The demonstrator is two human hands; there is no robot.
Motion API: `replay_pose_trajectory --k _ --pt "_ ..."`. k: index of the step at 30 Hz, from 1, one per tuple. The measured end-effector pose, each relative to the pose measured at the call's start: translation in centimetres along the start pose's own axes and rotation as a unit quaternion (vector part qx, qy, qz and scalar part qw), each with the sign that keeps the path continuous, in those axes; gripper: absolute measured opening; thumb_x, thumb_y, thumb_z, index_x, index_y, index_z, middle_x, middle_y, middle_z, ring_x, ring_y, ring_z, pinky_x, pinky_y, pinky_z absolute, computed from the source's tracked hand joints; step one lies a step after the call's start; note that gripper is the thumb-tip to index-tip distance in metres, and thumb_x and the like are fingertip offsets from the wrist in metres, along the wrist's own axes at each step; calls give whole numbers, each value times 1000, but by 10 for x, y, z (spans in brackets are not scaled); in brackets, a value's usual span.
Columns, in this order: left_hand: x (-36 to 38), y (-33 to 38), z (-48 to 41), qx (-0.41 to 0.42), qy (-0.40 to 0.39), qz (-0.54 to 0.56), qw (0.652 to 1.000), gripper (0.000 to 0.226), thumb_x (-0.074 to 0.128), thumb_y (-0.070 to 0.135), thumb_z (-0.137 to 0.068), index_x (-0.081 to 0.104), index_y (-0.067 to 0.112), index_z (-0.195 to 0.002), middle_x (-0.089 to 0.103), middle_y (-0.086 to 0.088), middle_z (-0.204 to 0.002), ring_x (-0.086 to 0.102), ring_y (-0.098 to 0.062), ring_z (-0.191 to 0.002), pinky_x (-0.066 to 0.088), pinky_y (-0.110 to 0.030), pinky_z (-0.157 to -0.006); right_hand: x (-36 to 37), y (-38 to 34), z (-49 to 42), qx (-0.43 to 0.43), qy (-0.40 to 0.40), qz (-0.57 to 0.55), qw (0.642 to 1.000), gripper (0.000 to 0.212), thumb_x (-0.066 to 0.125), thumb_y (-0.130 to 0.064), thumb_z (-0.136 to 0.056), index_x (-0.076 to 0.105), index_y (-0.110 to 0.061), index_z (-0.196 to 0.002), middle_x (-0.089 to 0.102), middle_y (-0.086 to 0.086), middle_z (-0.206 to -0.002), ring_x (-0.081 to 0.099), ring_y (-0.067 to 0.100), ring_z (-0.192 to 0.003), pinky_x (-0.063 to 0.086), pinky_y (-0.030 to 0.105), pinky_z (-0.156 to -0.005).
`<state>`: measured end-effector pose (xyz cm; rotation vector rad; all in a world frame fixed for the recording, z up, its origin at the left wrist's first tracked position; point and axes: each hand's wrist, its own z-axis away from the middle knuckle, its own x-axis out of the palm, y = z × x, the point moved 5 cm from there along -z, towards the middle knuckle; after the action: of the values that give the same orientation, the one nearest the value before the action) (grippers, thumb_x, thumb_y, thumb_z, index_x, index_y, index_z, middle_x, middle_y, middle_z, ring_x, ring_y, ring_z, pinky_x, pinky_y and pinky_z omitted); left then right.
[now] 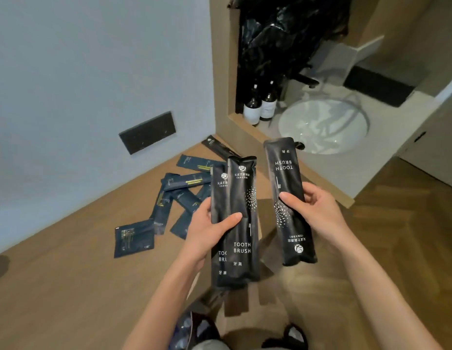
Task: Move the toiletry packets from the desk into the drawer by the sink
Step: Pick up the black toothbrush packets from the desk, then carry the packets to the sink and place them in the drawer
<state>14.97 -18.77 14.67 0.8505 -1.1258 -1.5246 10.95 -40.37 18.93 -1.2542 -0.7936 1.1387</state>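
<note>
My left hand (207, 228) grips two long black toothbrush packets (241, 223), one overlapping the other, upright above the wooden desk's right edge. My right hand (318, 210) holds a third black toothbrush packet (288, 198), upside down, with the thumb across its front. Several dark blue toiletry packets (179, 195) lie scattered on the wooden desk (68, 286) near the wall corner. One square packet (133, 238) lies apart at the left, and a long black one (220, 147) sits by the partition. No drawer is visible.
A round white sink (323, 125) sits in the counter to the right, past a wooden partition (245, 137). Two dark bottles (260, 107) stand beside it under a black plastic bag (283, 34). A black wall panel (147, 132) is above the desk. Herringbone floor lies lower right.
</note>
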Motion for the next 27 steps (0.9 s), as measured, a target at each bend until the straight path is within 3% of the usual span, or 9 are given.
replay_pose_trajectory --k 3,10,16,20,22,27 --pt "57 4 1 12 -37 -16 999 49 79 16 -75 58 20 -119 71 4 -111 68 -6 -97 54 -25 -84 -48 7 12 -2 21 -20 1000 20 71 -14 -84 70 -14 -103 76 -1 -91 71 8 -78 55 16 -64" --pt "224 -8 6 25 -79 -10 997 46 79 9 -74 60 13 -115 72 -3 -110 69 -18 -100 53 -43 -93 -187 39 37 2 56 -65 996 25 70 -13 -85 68 -5 -108 73 -6 -93 68 8 -90 55 21 -81" --pt "352 -20 11 10 -109 -22 994 50 82 15 -71 61 16 -115 72 -2 -110 69 -20 -101 52 -44 -94 -311 51 52 10 115 -42 992 19 70 -8 -84 67 -8 -103 74 2 -98 69 7 -86 53 14 -70" --pt "404 -14 -1 -8 -100 12 995 39 76 14 -77 62 13 -113 74 -3 -102 71 -16 -87 57 -26 -73 -403 40 52 -16 250 -120 961 26 69 -4 -84 63 -15 -107 73 -5 -99 71 4 -88 55 14 -70" --pt "425 -10 -17 -23 -102 33 994 33 74 14 -79 65 10 -110 74 -7 -104 71 -17 -87 56 -24 -70 -442 36 45 -21 292 -200 935 28 67 -1 -84 62 -15 -108 73 -2 -102 71 6 -90 56 18 -72" --pt "496 -9 -63 -70 -191 108 973 47 78 26 -68 65 11 -110 73 -12 -103 69 -26 -91 52 -45 -92 -513 36 -1 -20 318 -321 892 29 63 -1 -87 58 -14 -113 69 0 -108 67 9 -97 54 23 -76"
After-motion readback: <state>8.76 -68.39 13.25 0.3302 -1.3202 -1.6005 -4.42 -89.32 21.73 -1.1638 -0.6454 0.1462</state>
